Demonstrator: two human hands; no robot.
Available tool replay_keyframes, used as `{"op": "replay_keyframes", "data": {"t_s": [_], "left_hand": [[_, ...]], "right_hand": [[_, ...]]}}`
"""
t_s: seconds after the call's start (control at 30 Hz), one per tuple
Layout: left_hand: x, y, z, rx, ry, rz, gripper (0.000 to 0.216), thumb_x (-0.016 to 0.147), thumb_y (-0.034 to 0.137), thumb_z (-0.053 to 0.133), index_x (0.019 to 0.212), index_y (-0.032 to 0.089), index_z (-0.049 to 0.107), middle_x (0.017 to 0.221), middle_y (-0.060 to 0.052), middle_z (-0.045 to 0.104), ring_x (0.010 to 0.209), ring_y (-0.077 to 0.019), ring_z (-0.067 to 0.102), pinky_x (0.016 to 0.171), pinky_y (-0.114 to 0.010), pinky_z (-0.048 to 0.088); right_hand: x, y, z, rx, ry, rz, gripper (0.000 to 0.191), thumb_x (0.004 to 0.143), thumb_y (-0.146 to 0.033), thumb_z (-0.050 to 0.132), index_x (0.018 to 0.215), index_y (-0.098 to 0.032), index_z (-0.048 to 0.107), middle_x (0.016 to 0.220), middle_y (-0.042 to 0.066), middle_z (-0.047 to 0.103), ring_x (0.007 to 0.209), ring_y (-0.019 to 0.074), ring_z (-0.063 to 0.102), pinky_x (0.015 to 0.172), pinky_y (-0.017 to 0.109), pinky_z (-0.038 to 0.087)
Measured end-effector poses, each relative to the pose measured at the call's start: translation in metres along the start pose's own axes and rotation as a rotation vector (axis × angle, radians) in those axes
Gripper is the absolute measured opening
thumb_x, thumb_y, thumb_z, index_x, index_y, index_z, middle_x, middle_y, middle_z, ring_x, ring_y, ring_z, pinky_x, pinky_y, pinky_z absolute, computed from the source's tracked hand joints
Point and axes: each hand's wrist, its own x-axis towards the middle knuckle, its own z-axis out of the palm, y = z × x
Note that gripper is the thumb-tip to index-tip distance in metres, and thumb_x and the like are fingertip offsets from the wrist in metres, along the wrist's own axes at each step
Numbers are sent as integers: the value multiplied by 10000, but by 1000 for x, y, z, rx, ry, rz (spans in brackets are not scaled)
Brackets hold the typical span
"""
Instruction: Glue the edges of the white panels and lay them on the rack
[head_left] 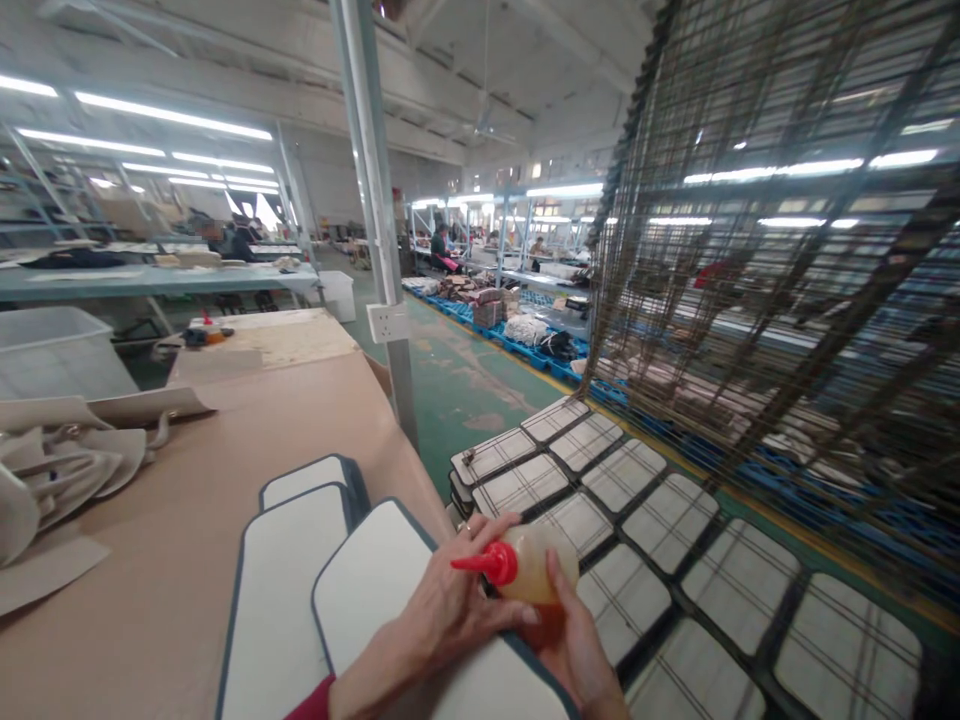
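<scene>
Left hand (450,615) and right hand (581,655) both clasp a red-nozzled squeeze bottle (536,570) at the counter's (225,450) near right edge, over a white panel (375,590). Judgement: keep the grip light and the nozzle level to avoid drips. Beyond: wire rack (675,520).

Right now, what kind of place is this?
Likely a bag or leather-goods factory floor: edged panels lie in rows beside a wire rack, the left hand and right hand hold a squeeze bottle, and other people work at long benches.
</scene>
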Motion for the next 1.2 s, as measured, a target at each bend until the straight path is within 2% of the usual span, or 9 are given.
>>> {"op": "replay_keyframes", "data": {"t_s": [0.1, 0.27, 0.47, 0.63, 0.83, 0.93, 1.07, 1.13, 1.2], "left_hand": [[-8, -6, -2, 16, 1, 53, 704, 659, 577, 718, 1223, 181, 575, 1053, -113, 646, 905, -248, 644, 826, -380, 542], [-21, -13, -7, 103, 57, 192, 652, 693, 557, 687, 1221, 201, 551, 1021, -97, 678, 807, -210, 679, 714, -300, 561], [-30, -11, -26, 282, 87, 378, 592, 759, 465, 665, 1262, 194, 509, 1011, -105, 699, 730, -191, 682, 630, -266, 539], [-35, -7, -35, 399, 58, 486, 579, 782, 458, 637, 1275, 192, 490, 1020, -105, 718, 670, -175, 676, 583, -259, 507], [-36, -8, -26, 418, 41, 564, 605, 754, 592, 608, 1185, 169, 576, 943, -115, 736, 639, -185, 681, 523, -259, 491], [-35, -13, -34, 400, 130, 438, 600, 697, 567, 662, 1153, 181, 610, 906, -99, 737, 632, -185, 680, 545, -256, 522], [-29, -13, -54, 244, 347, 86, 504, 657, 490, 721, 1056, 191, 652, 917, -83, 736, 769, -219, 698, 699, -295, 570], [-24, -8, -55, 87, 377, -20, 486, 671, 479, 720, 1060, 195, 654, 976, -80, 734, 844, -232, 693, 745, -320, 571], [-19, -3, -48, -39, 400, -78, 489, 675, 483, 720, 1066, 197, 655, 1006, -79, 730, 875, -240, 689, 762, -336, 570]], "right_hand": [[-5, 7, -4, 25, -30, 12, 569, 573, -409, 897, 986, -75, 693, 895, 145, 723, 669, 177, 660, 523, 222, 501], [-24, 3, 2, -27, -108, 66, 612, 536, -389, 918, 1006, -80, 676, 924, 147, 718, 701, 192, 659, 531, 241, 493], [-39, 3, -5, -214, -201, 93, 558, 687, -459, 824, 1088, -129, 622, 1054, 140, 701, 860, 233, 692, 715, 317, 549], [-46, -12, -21, -513, -318, 198, 503, 803, -562, 680, 1008, -108, 613, 900, 127, 710, 769, 207, 703, 697, 296, 537], [-56, -33, -26, -631, -280, 184, 435, 788, -470, 736, 994, -146, 533, 779, 51, 675, 634, 156, 684, 581, 213, 479], [-59, -59, -30, -670, -236, 92, 590, 736, -364, 795, 1183, -151, 475, 736, 39, 674, 611, 185, 678, 609, 277, 510], [-49, -88, -39, -585, -21, -167, 747, 697, -293, 822, 1299, -148, 404, 844, 98, 708, 730, 233, 694, 768, 391, 536], [-38, -82, -38, -492, -47, -164, 718, 712, -347, 812, 1289, -145, 437, 1067, 184, 679, 913, 294, 684, 861, 454, 513], [-27, -61, -31, -373, -150, -123, 661, 712, -432, 802, 1241, -163, 512, 1228, 200, 611, 1051, 347, 632, 900, 506, 491]]}}
